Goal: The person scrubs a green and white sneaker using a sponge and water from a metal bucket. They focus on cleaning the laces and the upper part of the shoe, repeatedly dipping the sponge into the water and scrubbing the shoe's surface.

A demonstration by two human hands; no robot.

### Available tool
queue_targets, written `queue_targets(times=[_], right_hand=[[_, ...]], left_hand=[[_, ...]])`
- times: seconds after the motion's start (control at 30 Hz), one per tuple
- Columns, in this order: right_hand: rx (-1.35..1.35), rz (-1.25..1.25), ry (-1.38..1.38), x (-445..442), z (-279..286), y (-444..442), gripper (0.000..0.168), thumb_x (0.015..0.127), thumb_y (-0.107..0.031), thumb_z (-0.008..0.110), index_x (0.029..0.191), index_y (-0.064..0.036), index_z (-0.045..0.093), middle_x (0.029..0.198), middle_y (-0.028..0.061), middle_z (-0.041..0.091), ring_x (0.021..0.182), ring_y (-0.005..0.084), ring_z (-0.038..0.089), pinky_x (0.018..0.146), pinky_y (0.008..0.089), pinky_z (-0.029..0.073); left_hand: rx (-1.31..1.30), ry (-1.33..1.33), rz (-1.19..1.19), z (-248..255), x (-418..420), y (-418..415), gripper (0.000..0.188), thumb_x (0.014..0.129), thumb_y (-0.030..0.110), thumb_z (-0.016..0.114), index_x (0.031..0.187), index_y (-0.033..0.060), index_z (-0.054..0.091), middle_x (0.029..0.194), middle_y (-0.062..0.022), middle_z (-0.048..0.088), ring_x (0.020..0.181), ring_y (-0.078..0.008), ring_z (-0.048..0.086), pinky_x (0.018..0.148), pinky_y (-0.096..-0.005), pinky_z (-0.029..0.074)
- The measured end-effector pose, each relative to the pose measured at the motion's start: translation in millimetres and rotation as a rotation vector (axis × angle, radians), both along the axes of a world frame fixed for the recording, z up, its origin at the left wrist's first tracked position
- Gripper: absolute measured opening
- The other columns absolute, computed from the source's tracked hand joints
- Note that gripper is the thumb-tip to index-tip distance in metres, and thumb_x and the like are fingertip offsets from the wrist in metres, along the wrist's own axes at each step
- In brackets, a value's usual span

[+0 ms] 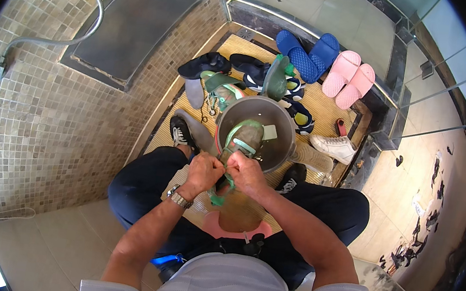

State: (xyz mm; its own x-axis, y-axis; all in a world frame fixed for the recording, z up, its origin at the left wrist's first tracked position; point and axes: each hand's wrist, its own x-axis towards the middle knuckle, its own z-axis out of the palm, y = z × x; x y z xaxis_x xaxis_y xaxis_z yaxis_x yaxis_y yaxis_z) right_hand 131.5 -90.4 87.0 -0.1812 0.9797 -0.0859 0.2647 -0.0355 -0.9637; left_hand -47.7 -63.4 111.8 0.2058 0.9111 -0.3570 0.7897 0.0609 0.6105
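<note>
A green and grey shoe (248, 135) leans toe-up over the rim of a grey bucket (264, 107), its heel end toward my body. My left hand (205, 171) and my right hand (248, 174) meet over the shoe's opening. The fingertips of both pinch a green part there, maybe lace or trim; the fingers hide exactly which. Water sits in the bucket, with a pale square patch that could be a reflection. Beyond the bucket lie another green shoe (224, 93) with loose laces and a green shoe (275, 80) tipped on its side.
Dark shoes (205, 65), blue slides (305, 55), pink slides (348, 79), a white shoe (334, 146) and a red-handled brush (340, 127) surround the bucket on a ribbed mat (165, 135). A pink plastic object (265, 230) is between my legs. A shower hose (66, 42) hangs at left.
</note>
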Motion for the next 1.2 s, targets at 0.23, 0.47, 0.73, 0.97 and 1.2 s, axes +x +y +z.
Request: queue_targets(times=[0.23,0.47,0.73,0.97,1.2], right_hand=[[-0.040,0.058,-0.023,-4.4,-4.1,-8.1,0.014,0.087,-0.002,0.066,0.097,-0.006,0.056,0.080,0.0165,0.068,0.079,0.0404,0.067,0.068,0.0474,0.052],[-0.053,0.086,-0.091,-6.6,1.6,-11.3,0.014,0.086,0.001,0.066,0.096,-0.004,0.057,0.079,0.0160,0.068,0.078,0.0367,0.070,0.068,0.0433,0.054],[-0.025,0.060,-0.026,-5.0,-0.5,-10.2,0.012,0.085,0.001,0.062,0.094,-0.005,0.056,0.079,0.0197,0.067,0.080,0.0443,0.066,0.067,0.0510,0.051],[0.011,0.084,-0.028,-7.3,-0.2,-12.4,0.013,0.086,0.003,0.064,0.094,-0.002,0.055,0.079,0.0184,0.067,0.078,0.0397,0.068,0.066,0.0454,0.052],[0.019,0.048,-0.028,-8.0,-2.5,-9.7,0.011,0.086,0.001,0.061,0.095,-0.002,0.056,0.083,0.0231,0.067,0.083,0.0465,0.066,0.069,0.0537,0.050]], left_hand=[[-0.167,0.035,-0.044,11.2,-5.3,0.1,0.014,0.076,0.016,0.073,0.074,0.0030,0.074,0.074,-0.0155,0.072,0.072,-0.0264,0.073,0.070,-0.0382,0.057],[-0.484,0.066,-0.138,8.3,-7.8,8.3,0.020,0.081,0.019,0.066,0.072,0.0026,0.072,0.072,-0.0169,0.071,0.072,-0.0282,0.073,0.070,-0.0407,0.057],[-0.096,0.168,-0.321,8.7,-1.6,3.0,0.021,0.080,0.020,0.064,0.076,0.0008,0.072,0.084,-0.0249,0.070,0.085,-0.0422,0.069,0.081,-0.0481,0.056],[-0.124,0.312,-0.501,18.8,10.8,9.9,0.019,0.077,0.017,0.065,0.078,-0.0009,0.072,0.083,-0.0257,0.069,0.085,-0.0424,0.069,0.080,-0.0503,0.055],[0.010,0.293,-0.584,17.9,0.2,5.8,0.016,0.079,0.015,0.064,0.074,0.0001,0.067,0.078,-0.0238,0.067,0.079,-0.0419,0.068,0.074,-0.0517,0.054]])
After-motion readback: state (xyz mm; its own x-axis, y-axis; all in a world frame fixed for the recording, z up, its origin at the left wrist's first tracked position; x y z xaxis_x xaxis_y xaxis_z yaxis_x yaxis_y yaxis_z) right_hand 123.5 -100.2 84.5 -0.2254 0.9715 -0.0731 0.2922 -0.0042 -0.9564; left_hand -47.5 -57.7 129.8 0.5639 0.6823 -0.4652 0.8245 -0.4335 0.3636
